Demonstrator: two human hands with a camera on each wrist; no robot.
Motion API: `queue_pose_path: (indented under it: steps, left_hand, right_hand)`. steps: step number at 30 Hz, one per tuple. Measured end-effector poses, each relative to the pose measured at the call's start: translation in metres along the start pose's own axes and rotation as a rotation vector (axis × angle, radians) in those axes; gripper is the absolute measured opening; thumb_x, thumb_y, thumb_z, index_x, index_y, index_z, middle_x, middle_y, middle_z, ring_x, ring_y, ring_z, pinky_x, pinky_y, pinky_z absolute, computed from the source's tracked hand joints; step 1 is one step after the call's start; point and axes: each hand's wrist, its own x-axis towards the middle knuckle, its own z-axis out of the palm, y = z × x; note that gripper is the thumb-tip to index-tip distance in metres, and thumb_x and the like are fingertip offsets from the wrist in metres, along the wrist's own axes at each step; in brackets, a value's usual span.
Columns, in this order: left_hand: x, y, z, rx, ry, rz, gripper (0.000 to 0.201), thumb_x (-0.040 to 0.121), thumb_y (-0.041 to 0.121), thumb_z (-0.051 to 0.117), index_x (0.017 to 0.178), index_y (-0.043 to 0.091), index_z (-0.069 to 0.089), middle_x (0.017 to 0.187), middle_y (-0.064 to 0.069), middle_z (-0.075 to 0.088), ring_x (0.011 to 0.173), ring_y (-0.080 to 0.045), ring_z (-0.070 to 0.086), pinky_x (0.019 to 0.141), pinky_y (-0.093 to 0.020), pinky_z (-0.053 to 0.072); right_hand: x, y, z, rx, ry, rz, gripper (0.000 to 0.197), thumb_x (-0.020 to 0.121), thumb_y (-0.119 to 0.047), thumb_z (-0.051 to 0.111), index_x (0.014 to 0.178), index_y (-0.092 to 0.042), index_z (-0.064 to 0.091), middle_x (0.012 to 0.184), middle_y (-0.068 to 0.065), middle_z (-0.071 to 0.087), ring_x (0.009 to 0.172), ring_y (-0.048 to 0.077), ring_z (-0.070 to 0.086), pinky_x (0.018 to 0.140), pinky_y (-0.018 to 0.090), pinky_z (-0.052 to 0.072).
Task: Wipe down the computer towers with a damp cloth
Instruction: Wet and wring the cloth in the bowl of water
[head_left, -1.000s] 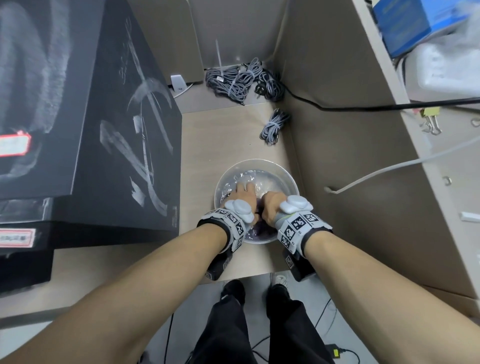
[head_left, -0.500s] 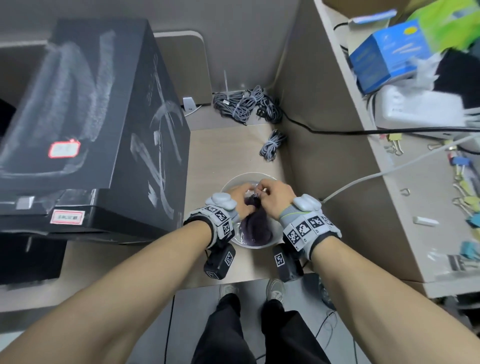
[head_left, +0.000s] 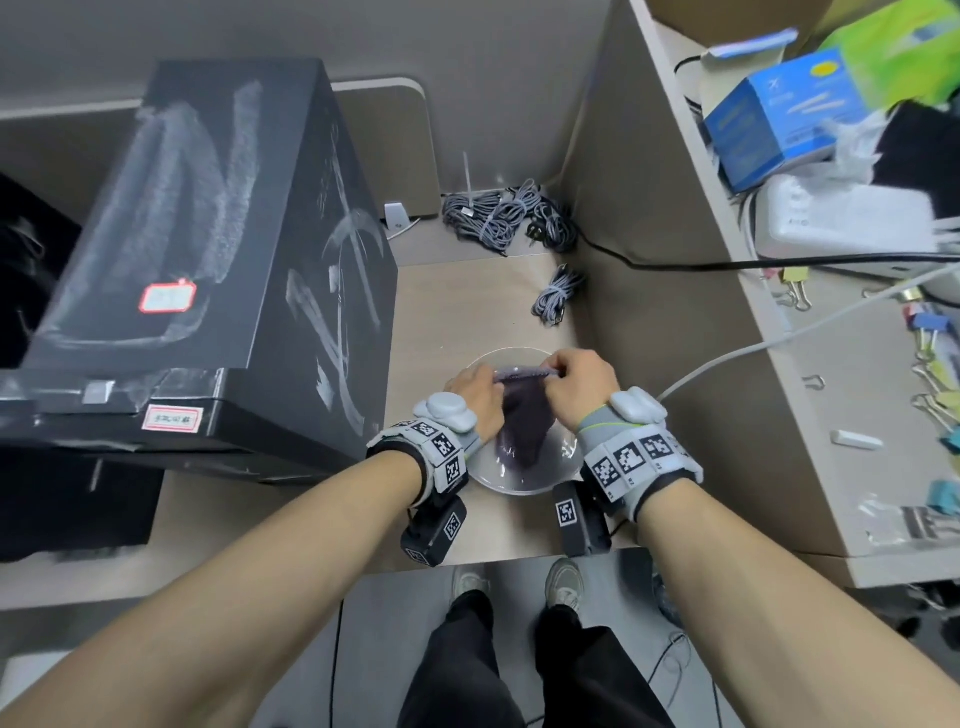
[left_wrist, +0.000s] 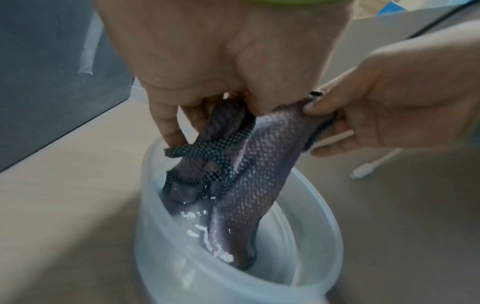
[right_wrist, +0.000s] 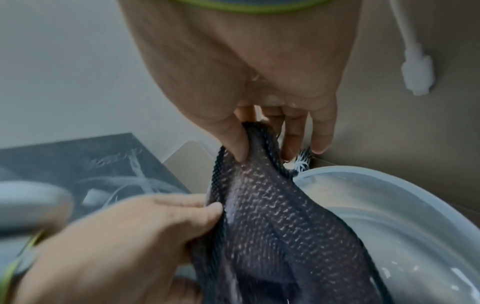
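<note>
A wet purple-grey cloth hangs over a clear plastic bowl of water on the low beige shelf. Its lower end still dips in the water. My left hand pinches the cloth's top left edge and my right hand pinches its top right edge, stretching it between them. In the right wrist view my thumb presses the cloth against my fingers. The black computer tower, streaked with pale dust marks, stands just left of the bowl.
Bundles of grey cable lie at the back of the shelf, one smaller coil behind the bowl. A beige partition rises on the right, with a cluttered desk beyond it. A white cable hangs near my right wrist.
Both hands have lifted out of the water, raising the cloth from the bowl and spreading its top edge apart. The head view has tilted up, showing more of the tower.
</note>
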Motion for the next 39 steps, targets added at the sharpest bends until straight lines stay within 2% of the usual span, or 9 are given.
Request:
queue_pose_path:
  steps: [3, 7, 16, 19, 25, 30, 32, 36, 39]
  left_hand:
    - [-0.002, -0.001, 0.008, 0.073, -0.027, 0.031, 0.042, 0.096, 0.043, 0.046, 0.113, 0.004, 0.049, 0.116, -0.018, 0.056, 0.105, -0.036, 0.051, 0.086, -0.039, 0.04]
    - [0.002, 0.004, 0.002, 0.237, -0.082, -0.026, 0.038, 0.087, 0.018, 0.059, 0.12, 0.005, 0.045, 0.12, -0.017, 0.052, 0.108, -0.035, 0.051, 0.084, -0.04, 0.042]
    - [0.004, -0.004, -0.026, 0.081, -0.027, -0.166, 0.021, 0.085, 0.002, 0.049, 0.105, 0.008, 0.049, 0.076, -0.006, 0.051, 0.062, -0.02, 0.044, 0.053, -0.028, 0.033]
    - [0.001, -0.006, -0.027, 0.041, -0.058, -0.154, 0.013, 0.086, 0.009, 0.047, 0.096, 0.017, 0.052, 0.069, 0.001, 0.051, 0.058, -0.018, 0.046, 0.049, -0.026, 0.032]
    - [0.004, 0.006, -0.016, -0.369, -0.029, -0.182, 0.021, 0.087, 0.01, 0.05, 0.093, 0.024, 0.065, 0.079, -0.004, 0.064, 0.078, -0.03, 0.064, 0.079, -0.036, 0.056]
    - [0.007, 0.011, -0.016, -0.708, -0.041, -0.27, 0.044, 0.082, -0.02, 0.038, 0.109, -0.001, 0.068, 0.086, -0.011, 0.063, 0.072, -0.022, 0.057, 0.061, -0.022, 0.052]
    - [0.005, 0.012, -0.02, -0.728, -0.064, -0.219, 0.049, 0.082, -0.024, 0.036, 0.109, 0.001, 0.068, 0.09, -0.01, 0.063, 0.075, -0.019, 0.058, 0.058, -0.015, 0.049]
    - [0.009, 0.007, -0.013, -0.697, -0.02, -0.18, 0.041, 0.075, -0.015, 0.04, 0.077, 0.016, 0.066, 0.084, -0.012, 0.065, 0.082, -0.024, 0.059, 0.074, -0.032, 0.046]
    - [0.006, 0.004, -0.006, -0.585, -0.109, -0.192, 0.026, 0.067, 0.005, 0.054, 0.087, 0.022, 0.05, 0.093, -0.014, 0.06, 0.082, -0.024, 0.052, 0.069, -0.034, 0.04]
  right_hand:
    - [0.004, -0.001, -0.006, 0.068, 0.065, -0.012, 0.016, 0.083, -0.01, 0.057, 0.088, -0.014, 0.072, 0.091, 0.009, 0.07, 0.09, 0.029, 0.062, 0.076, 0.028, 0.047]
    - [0.004, -0.001, -0.009, 0.058, 0.095, -0.049, 0.011, 0.084, -0.015, 0.058, 0.082, -0.014, 0.068, 0.089, 0.009, 0.068, 0.087, 0.031, 0.061, 0.077, 0.036, 0.05]
    - [0.006, 0.002, -0.008, 0.086, 0.16, -0.025, 0.045, 0.085, -0.031, 0.06, 0.054, -0.016, 0.031, 0.079, 0.012, 0.043, 0.069, 0.03, 0.04, 0.061, 0.033, 0.029]
    - [0.004, 0.0, 0.0, 0.124, 0.08, 0.003, 0.04, 0.089, -0.034, 0.059, 0.06, -0.013, 0.04, 0.073, 0.012, 0.051, 0.073, 0.032, 0.047, 0.065, 0.036, 0.039]
    - [-0.001, -0.003, 0.021, 0.296, -0.156, 0.019, 0.009, 0.073, -0.014, 0.061, 0.073, -0.021, 0.054, 0.07, 0.001, 0.057, 0.073, 0.028, 0.057, 0.079, 0.045, 0.053]
    - [-0.012, -0.002, 0.017, 0.26, -0.159, -0.131, 0.035, 0.077, 0.002, 0.063, 0.109, -0.006, 0.052, 0.089, 0.001, 0.056, 0.077, 0.02, 0.05, 0.059, 0.013, 0.036]
    - [-0.011, 0.001, 0.019, 0.251, -0.127, -0.121, 0.037, 0.078, 0.003, 0.063, 0.112, -0.006, 0.051, 0.09, 0.002, 0.055, 0.079, 0.021, 0.05, 0.057, 0.018, 0.032]
    - [-0.003, 0.003, 0.021, 0.281, -0.102, -0.081, 0.024, 0.077, -0.003, 0.06, 0.083, -0.027, 0.058, 0.082, 0.001, 0.059, 0.077, 0.022, 0.053, 0.068, 0.03, 0.042]
    - [0.0, 0.001, 0.014, 0.359, -0.078, -0.025, 0.024, 0.066, -0.007, 0.061, 0.063, -0.03, 0.055, 0.065, -0.004, 0.057, 0.071, 0.024, 0.056, 0.073, 0.042, 0.053]
